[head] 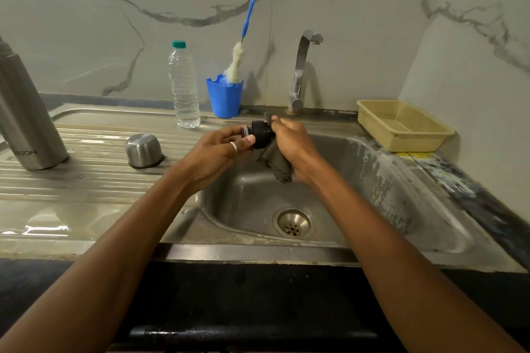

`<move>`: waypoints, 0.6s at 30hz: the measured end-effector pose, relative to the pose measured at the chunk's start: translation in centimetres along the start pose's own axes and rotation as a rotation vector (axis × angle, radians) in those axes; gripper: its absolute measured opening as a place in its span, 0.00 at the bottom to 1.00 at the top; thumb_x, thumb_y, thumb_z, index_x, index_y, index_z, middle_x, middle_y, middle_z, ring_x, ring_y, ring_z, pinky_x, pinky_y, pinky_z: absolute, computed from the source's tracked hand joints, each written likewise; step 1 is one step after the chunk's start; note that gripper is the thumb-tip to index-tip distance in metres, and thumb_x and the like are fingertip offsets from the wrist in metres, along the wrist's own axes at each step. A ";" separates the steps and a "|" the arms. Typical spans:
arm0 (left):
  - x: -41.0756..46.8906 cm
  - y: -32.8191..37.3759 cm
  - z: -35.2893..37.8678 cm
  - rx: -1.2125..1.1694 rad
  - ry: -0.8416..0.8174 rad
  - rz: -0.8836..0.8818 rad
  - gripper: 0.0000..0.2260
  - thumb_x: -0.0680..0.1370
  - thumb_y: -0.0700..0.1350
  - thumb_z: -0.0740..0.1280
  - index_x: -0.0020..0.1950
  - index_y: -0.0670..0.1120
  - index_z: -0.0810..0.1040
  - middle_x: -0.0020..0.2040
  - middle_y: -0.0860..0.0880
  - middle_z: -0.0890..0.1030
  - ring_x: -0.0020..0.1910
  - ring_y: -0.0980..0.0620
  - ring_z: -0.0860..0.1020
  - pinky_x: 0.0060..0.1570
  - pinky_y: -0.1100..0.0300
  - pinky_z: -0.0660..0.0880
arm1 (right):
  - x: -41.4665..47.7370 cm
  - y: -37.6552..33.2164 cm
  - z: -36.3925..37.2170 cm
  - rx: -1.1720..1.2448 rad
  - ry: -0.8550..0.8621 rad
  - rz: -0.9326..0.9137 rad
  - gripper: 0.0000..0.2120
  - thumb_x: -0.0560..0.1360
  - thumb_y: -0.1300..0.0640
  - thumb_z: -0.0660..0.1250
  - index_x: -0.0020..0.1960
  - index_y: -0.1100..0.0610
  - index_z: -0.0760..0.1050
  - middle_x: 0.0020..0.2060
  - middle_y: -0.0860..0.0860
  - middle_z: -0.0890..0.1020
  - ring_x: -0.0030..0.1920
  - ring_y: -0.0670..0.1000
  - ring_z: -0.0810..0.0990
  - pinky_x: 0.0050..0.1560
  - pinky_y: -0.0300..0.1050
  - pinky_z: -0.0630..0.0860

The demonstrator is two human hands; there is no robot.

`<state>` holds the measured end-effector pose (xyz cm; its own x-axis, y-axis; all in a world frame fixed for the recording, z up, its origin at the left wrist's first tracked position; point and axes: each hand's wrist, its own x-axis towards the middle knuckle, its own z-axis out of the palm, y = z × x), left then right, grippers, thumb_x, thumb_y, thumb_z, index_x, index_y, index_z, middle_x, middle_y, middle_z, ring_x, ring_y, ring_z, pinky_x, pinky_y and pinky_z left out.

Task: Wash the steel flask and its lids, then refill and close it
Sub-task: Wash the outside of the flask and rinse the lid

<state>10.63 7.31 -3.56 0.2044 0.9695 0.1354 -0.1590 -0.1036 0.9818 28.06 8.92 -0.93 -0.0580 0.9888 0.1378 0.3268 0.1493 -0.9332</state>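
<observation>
My left hand [226,149] holds the black inner lid [260,132] of the flask over the sink basin [358,180], thumb and fingers curled round it. My right hand [292,142] grips a grey scrubbing cloth [276,165] and presses it against the lid's right side. The steel flask [24,112] stands upright at the far left of the drainboard. Its steel cup lid [143,150] sits upside down on the ribbed drainboard [86,180].
A clear plastic water bottle [184,86] with a green cap and a blue cup [224,97] holding a bottle brush [243,37] stand behind the drainboard. The tap [301,71] rises behind the basin. A beige basket [401,126] sits at the right.
</observation>
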 end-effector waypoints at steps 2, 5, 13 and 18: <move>0.0 0.0 0.3 0.037 0.016 0.029 0.21 0.73 0.45 0.74 0.66 0.44 0.79 0.60 0.40 0.83 0.64 0.42 0.80 0.66 0.50 0.75 | 0.1 -0.3 -0.3 0.169 -0.036 0.101 0.19 0.82 0.42 0.57 0.51 0.52 0.82 0.46 0.59 0.86 0.52 0.59 0.84 0.60 0.62 0.79; -0.1 0.0 0.5 0.089 0.089 0.068 0.18 0.74 0.43 0.74 0.64 0.45 0.80 0.56 0.43 0.84 0.59 0.45 0.82 0.62 0.53 0.78 | 0.1 -0.3 -0.3 0.254 -0.091 0.172 0.21 0.83 0.42 0.56 0.55 0.54 0.82 0.48 0.61 0.86 0.53 0.61 0.84 0.61 0.61 0.79; 0.1 -0.1 1.0 0.747 0.389 0.296 0.23 0.74 0.46 0.77 0.68 0.48 0.77 0.56 0.55 0.79 0.52 0.59 0.79 0.44 0.73 0.70 | 0.2 0.2 -0.2 0.367 -0.186 0.276 0.25 0.82 0.39 0.58 0.61 0.58 0.79 0.47 0.61 0.86 0.45 0.57 0.85 0.52 0.55 0.81; 0.3 0.0 0.9 0.775 0.411 0.294 0.24 0.74 0.46 0.77 0.68 0.48 0.77 0.55 0.55 0.78 0.53 0.57 0.78 0.43 0.74 0.69 | 0.2 0.2 0.1 0.324 -0.120 0.243 0.19 0.81 0.45 0.63 0.59 0.60 0.78 0.47 0.61 0.86 0.47 0.59 0.86 0.56 0.58 0.82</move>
<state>11.60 7.35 -3.43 -0.1241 0.8677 0.4813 0.5711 -0.3342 0.7498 28.06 9.18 -1.12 -0.1316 0.9839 -0.1211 0.0324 -0.1179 -0.9925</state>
